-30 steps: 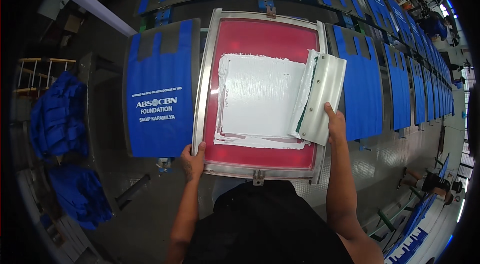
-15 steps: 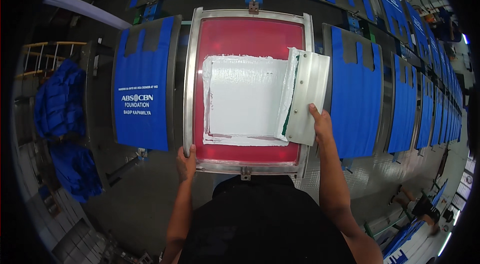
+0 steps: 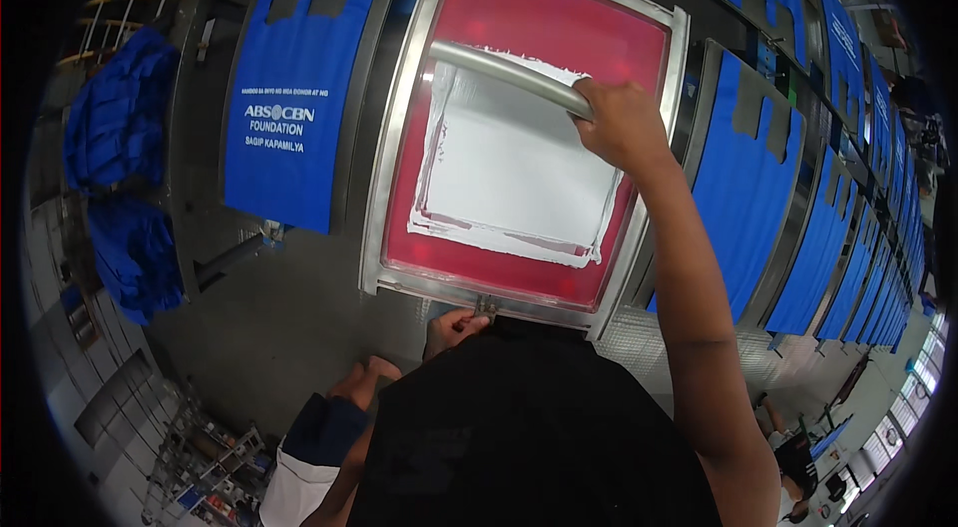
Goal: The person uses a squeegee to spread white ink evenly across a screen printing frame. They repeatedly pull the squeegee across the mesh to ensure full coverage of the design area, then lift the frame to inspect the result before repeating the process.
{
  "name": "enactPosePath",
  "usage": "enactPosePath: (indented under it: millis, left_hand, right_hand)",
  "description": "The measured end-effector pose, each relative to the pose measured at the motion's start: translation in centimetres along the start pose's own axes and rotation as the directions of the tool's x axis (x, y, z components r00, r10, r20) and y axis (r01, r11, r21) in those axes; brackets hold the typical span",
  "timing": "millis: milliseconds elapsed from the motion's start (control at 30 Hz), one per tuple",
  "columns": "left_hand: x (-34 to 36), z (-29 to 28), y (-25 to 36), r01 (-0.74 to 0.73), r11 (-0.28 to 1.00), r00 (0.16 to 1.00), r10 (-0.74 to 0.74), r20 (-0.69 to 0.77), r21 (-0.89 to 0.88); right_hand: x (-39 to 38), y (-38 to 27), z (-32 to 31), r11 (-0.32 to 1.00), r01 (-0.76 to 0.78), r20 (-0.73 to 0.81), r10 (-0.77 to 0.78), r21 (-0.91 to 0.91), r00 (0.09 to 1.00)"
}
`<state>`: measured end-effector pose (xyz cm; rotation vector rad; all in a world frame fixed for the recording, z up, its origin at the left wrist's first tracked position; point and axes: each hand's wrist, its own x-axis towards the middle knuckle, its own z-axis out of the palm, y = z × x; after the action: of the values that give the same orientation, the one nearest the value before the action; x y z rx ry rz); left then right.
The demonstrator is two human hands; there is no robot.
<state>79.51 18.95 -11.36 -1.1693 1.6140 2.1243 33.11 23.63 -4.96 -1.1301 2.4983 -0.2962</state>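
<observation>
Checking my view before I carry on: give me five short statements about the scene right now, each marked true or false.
1. The right hand grips the long silver metal squeegee. True.
2. The squeegee crosses the upper part of the square white paste layer. True.
3. The silver rectangular metal frame surrounds a green screen. False: the flat screen is red.
4. The left hand is on the squeegee. False: it is at the small metal bracket on the frame's near edge.
5. A white-printed blue fabric piece lies left of the frame. True.
</observation>
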Motion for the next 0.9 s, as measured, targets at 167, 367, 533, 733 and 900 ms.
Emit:
enactPosePath:
  millis: [167, 367, 533, 733, 900]
  left_hand:
    - [0.1, 1.9, 1.7, 0.291, 0.939, 0.945, -0.311, -0.096, -0.181]
    - [-0.4, 1.7, 2.0, 0.320, 0.945, 0.947, -0.320, 0.010, -0.065]
    - [0.6, 1.1, 3.3, 0.249, 0.963, 0.968, -0.252, 0.008, 0.105]
    - [2.6, -3.5, 13.4, -0.439, 0.197, 0.588, 0.801, 0.114, 0.877]
    - [8.0, -4.5, 16.9, -0.411, -0.146, 0.698, 0.585, 0.413, 0.900]
  right_hand:
    - [-3.3, -2.5, 5.7, 0.956, 0.201, -0.253, -0.253, -0.216, 0.934]
    - [-12.0, -4.4, 2.2, 0.991, 0.133, -0.016, -0.133, -0.002, 0.991]
    - [-16.0, -8.2, 1.0, 0.987, 0.090, 0.184, -0.114, 0.135, 0.976]
    - [-18.1, -9.4, 3.8, 0.988, 0.013, 0.219, -0.046, 0.151, 0.975]
    - [-21.3, -7.4, 3.7, 0.985, -0.173, 0.201, 0.164, 0.024, 0.966]
